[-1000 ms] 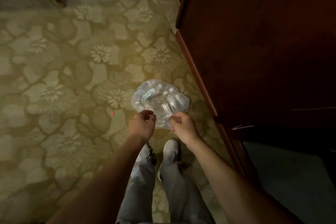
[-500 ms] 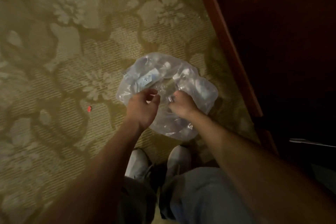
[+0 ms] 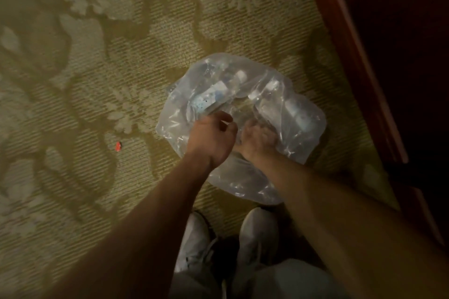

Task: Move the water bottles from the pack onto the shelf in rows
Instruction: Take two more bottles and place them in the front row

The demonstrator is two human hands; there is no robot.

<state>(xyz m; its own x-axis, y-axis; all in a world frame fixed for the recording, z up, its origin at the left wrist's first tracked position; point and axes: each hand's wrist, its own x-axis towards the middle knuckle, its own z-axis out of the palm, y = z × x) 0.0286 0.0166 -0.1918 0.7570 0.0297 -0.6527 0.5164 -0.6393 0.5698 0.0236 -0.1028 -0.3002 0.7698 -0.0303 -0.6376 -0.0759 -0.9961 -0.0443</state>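
Observation:
A clear plastic pack (image 3: 245, 184) lies crumpled on the carpet in front of my feet. Inside it lie water bottles with white caps; one bottle (image 3: 206, 99) lies at the left and another bottle (image 3: 297, 110) at the right. My left hand (image 3: 211, 139) is above the pack's middle, fingers curled and pinching the plastic film. Beside it, my right hand (image 3: 257, 139) is pushed into the pack, its fingers veiled by the film, so its grip cannot be made out. No shelf is visible.
Dark red wooden furniture (image 3: 352, 56) runs along the right edge, close to the pack. Patterned green carpet (image 3: 97, 80) covers the floor to the left. A small red speck (image 3: 118, 146) lies there. My white shoes (image 3: 194, 245) stand just below the pack.
My view has dropped closer to the floor. Both hands came down from above the pack onto it; the right hand has gone under the film.

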